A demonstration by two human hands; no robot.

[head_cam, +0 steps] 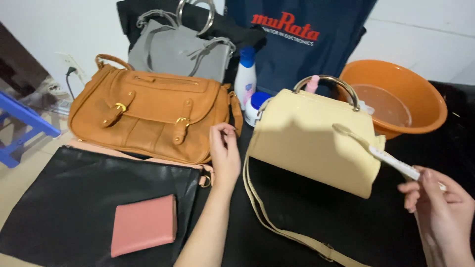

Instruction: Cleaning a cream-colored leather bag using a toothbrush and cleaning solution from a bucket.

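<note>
Toothbrush (381,153) in the right hand (440,212) was pinched by its white handle between curled fingers, its head lying against the front of the cream bag (307,143), which stood on the black cloth (376,227) just in front of the orange basin (396,96). The left hand (223,155) hovered half open and held nothing, between the cream bag and the tan bag (148,116), fingers loosely bent. Behind stood a grey bag (173,49) and 2 bottles (246,76), while a pink wallet (143,225) lay on a black bag (74,198) at the near left.
</note>
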